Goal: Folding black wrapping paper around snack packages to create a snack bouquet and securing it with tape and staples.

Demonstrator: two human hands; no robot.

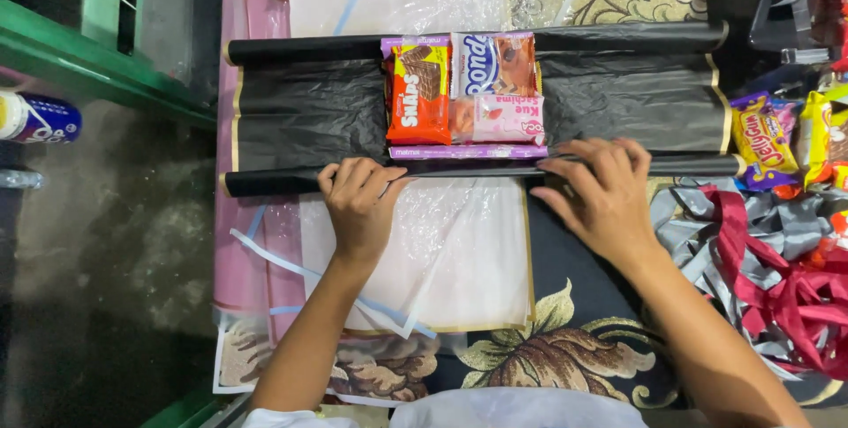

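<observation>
Black wrapping sheet spread flat across the middle of the view, gold edging at both ends, far and near edges rolled into tubes. Near roll lies just ahead of the person. Left hand on it: fingers curled over the roll, a loose grip, palm down. Right hand on the same roll further right: fingers spread and pressing flat, not closed round anything.

Snack packets bunched at the sheet's centre, between the two rolls: a red wafer pack, a brown one, a pink one, over purple packs.

Clear plastic film lies under the wrists. Grey and red ribbons heaped to the right, more sweet bags beyond them. A blue-and-white can at far left.
</observation>
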